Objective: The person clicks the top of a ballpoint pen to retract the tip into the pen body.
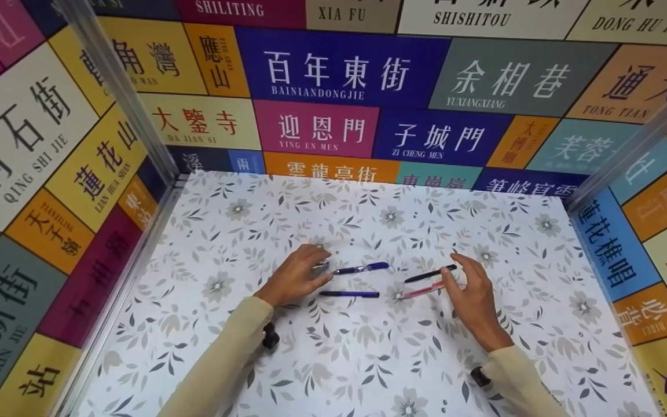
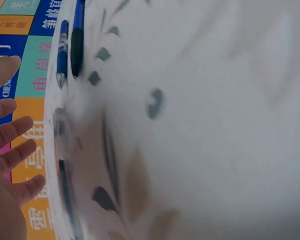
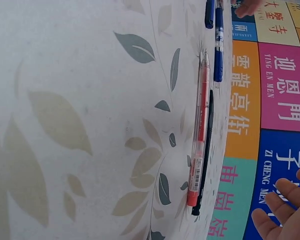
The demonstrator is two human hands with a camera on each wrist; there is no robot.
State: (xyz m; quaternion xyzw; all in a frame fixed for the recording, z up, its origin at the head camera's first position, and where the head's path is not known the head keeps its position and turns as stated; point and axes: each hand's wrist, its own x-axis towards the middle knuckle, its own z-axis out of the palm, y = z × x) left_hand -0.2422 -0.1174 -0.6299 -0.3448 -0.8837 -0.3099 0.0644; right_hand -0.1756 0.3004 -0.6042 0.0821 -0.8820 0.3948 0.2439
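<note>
My left hand (image 1: 297, 273) is just left of a blue-and-white pen (image 1: 361, 269) and a blue pen with a dark end (image 1: 350, 294). In the left wrist view its fingers are spread and hold nothing. A blurred see-through pen with a dark part (image 2: 65, 185) lies below that hand; the head view mostly hides it. My right hand (image 1: 473, 292) is at the right ends of a black pen (image 1: 429, 273) and a red see-through pen (image 3: 200, 127), its fingers apart. The right wrist view shows those two pens lying side by side, clear of the fingers.
White tablecloth (image 1: 368, 359) with a leaf and flower print covers the table. Panels with colourful place names (image 1: 339, 69) stand behind it and on both sides. Transparent edging (image 1: 162, 150) runs along the left corner.
</note>
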